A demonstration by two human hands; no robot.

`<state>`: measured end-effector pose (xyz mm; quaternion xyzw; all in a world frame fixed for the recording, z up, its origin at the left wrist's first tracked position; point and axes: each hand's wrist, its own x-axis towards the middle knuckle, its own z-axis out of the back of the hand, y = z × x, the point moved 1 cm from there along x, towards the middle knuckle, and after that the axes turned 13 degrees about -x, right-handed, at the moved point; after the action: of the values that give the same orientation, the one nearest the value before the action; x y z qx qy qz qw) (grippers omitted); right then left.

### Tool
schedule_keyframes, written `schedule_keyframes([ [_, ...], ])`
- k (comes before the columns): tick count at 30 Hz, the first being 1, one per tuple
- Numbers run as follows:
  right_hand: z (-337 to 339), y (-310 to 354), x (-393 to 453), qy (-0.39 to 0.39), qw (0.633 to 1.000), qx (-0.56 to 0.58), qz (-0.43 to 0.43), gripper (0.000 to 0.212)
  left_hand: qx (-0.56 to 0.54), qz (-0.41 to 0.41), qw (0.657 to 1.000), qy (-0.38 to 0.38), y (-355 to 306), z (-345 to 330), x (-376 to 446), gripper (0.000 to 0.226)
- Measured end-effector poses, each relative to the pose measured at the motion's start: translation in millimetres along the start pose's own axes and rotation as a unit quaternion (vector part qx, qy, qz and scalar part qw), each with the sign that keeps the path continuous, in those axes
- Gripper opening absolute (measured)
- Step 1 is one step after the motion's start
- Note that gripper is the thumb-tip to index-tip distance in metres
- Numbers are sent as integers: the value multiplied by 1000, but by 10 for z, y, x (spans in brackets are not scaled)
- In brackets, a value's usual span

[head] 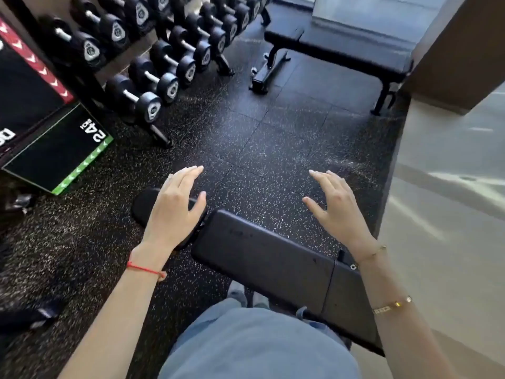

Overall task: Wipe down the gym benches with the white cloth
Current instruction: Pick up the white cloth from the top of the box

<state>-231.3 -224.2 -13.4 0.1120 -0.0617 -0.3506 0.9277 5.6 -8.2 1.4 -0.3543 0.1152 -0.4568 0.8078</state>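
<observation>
Speckled rubber floor underfoot: left hand and right hand both spread wide and holding nothing above the near bench, far bench well ahead, white cloth not visible, so wiping apparently not begun.

Both arms are stretched out in front, palms facing down, backs of the hands toward the camera. Left hand has its fingers straight-ish and a bit spread, thumb sticking out to the side, holding nothing. Right hand is pretty much a mirror of it, fingers loosely fanned, thumb pointing inward, also empty. The two hands are well apart, at roughly the same height. Forearms are bare. Both wrists look straight, not bent.
</observation>
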Motion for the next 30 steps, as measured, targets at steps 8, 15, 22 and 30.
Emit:
schedule_keyframes([
  [8,-187,403,113,38,996,26,76,56,-2,89,992,-88,170,308,-568,50],
  [15,-443,1164,394,70,981,24,181,56,2,167,972,-164,527,650,-1126,48],
  [22,-900,2443,713,107,952,11,286,57,21,245,943,-225,1262,1283,-1682,48],
  [30,-1400,4324,948,128,920,23,370,57,61,313,915,-248,2209,2371,-2276,48],
])
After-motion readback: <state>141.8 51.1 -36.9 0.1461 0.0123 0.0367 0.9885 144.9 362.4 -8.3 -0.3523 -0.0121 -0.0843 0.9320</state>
